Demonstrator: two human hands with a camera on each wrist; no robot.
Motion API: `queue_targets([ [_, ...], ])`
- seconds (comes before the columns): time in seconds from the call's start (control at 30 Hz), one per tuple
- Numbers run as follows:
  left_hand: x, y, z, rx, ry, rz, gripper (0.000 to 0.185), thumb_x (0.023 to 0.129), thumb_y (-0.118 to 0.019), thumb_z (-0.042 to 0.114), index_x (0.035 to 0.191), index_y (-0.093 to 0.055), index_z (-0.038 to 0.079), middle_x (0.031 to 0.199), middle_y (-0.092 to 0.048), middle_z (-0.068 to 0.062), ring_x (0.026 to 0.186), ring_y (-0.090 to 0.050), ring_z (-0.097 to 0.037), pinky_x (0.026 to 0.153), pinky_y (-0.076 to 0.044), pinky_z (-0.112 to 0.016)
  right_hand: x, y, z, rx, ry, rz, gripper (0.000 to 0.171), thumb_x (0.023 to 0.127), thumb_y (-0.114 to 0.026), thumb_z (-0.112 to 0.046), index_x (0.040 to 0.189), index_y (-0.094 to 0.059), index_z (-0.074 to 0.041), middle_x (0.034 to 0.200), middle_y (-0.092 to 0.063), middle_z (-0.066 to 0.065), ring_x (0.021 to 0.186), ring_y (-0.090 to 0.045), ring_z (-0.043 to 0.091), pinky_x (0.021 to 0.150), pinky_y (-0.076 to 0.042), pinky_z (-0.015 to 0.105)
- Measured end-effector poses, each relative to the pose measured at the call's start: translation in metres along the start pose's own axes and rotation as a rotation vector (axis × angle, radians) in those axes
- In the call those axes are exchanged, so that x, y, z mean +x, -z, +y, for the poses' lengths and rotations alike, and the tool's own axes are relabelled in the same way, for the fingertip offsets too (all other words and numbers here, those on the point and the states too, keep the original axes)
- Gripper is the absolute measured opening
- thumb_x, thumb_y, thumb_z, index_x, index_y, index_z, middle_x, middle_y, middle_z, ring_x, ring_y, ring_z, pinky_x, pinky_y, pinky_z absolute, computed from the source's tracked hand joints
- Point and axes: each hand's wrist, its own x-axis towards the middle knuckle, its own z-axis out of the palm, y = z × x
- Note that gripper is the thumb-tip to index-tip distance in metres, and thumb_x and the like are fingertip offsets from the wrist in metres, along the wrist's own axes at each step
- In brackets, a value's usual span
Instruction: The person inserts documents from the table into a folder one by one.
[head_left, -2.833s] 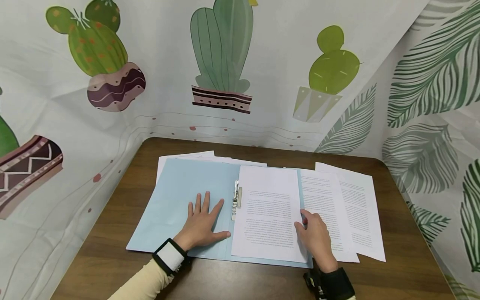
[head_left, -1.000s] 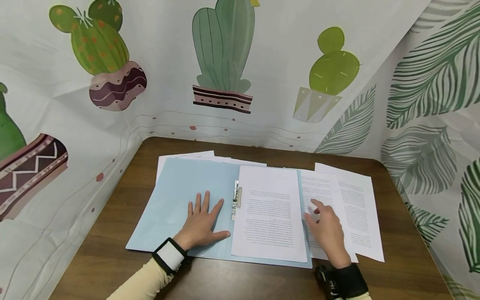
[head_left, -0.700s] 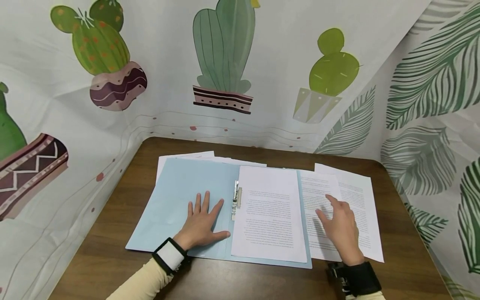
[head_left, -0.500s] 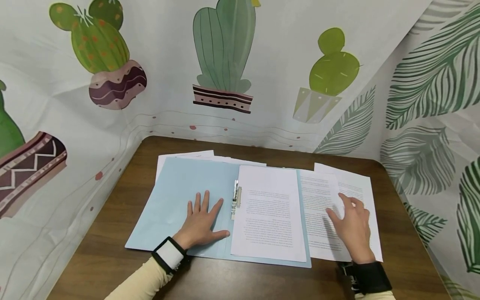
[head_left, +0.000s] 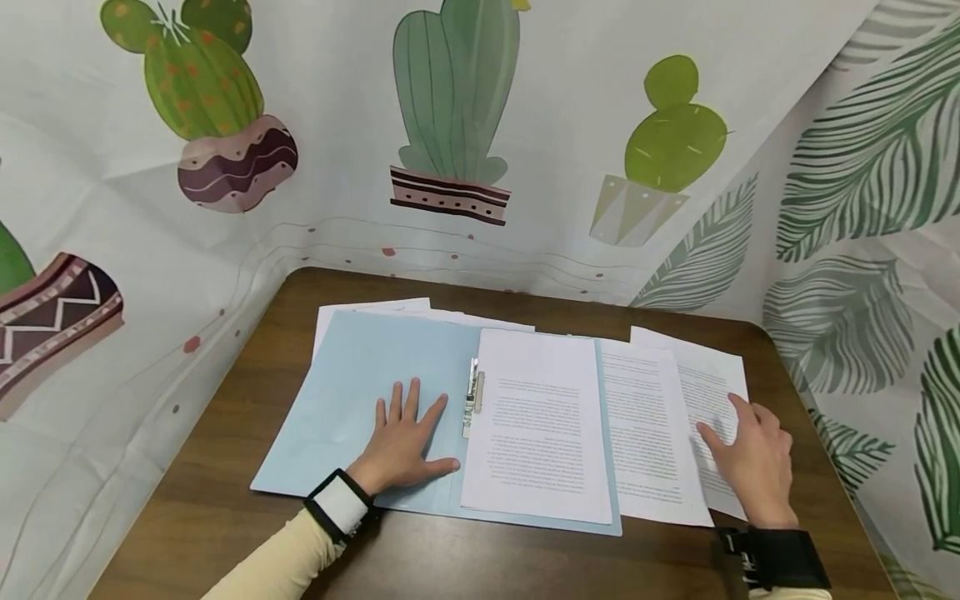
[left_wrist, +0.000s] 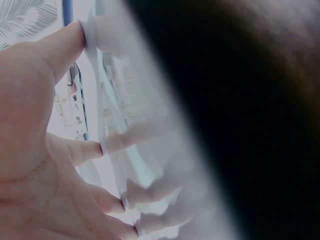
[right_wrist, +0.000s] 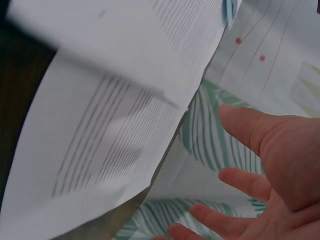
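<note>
A light blue folder (head_left: 375,358) lies spread open on the table, with a metal clip (head_left: 472,396) along its spine. Printed pages (head_left: 536,433) sit on its right half. My left hand (head_left: 401,442) rests on the folder's left cover with fingers spread; the left wrist view shows its fingertips against the glossy cover. Over the right edge of the outermost loose sheet (head_left: 708,383) is my right hand (head_left: 757,458), thumb and fingers apart, holding nothing. In the right wrist view that hand hangs clear of the printed sheet (right_wrist: 100,135).
Another loose printed sheet (head_left: 652,433) lies between the folder and the outermost sheet, overlapping the latter. More white papers (head_left: 375,306) stick out behind the folder. A cactus-print cloth (head_left: 337,167) hangs behind the brown table (head_left: 525,554).
My right hand has moved rightward from the folder's right edge, across the loose sheets, to the outermost one. The left hand stays in place on the cover.
</note>
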Motion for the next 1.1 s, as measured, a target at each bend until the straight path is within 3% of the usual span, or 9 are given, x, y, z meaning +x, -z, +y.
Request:
queue_targets([
  [0.57, 0.001, 0.001, 0.000, 0.016, 0.004, -0.016, 0.100, 0.081, -0.076, 0.066, 0.158, -0.041, 0.010, 0.165, -0.013, -0.035, 0.150, -0.005, -0.059, 0.112, -0.011, -0.078, 0.010, 0.017, 0.028, -0.016, -0.080, 0.002, 0.071, 0.096, -0.071, -0.022, 0.151, -0.036, 0.007, 0.142, -0.034, 0.047, 0.120, -0.033, 0.073, 0.089, -0.032, 0.080],
  [0.73, 0.002, 0.002, 0.001, 0.014, 0.001, -0.009, 0.100, 0.081, -0.076, 0.065, 0.157, -0.042, 0.010, 0.164, -0.014, -0.035, 0.150, -0.006, -0.060, 0.112, -0.011, -0.078, 0.014, 0.018, 0.032, -0.023, -0.113, -0.004, 0.073, 0.095, -0.071, -0.021, 0.152, -0.035, 0.007, 0.145, -0.032, 0.047, 0.126, -0.030, 0.073, 0.093, -0.030, 0.081],
  [1.1, 0.000, 0.002, 0.002, 0.003, 0.007, -0.011, 0.100, 0.081, -0.077, 0.064, 0.157, -0.042, 0.010, 0.165, -0.014, -0.035, 0.150, -0.006, -0.059, 0.112, -0.010, -0.077, 0.020, 0.012, 0.039, -0.017, -0.176, -0.165, 0.083, 0.097, -0.068, -0.032, 0.157, -0.024, 0.006, 0.148, -0.028, 0.047, 0.128, -0.026, 0.073, 0.092, -0.033, 0.081],
])
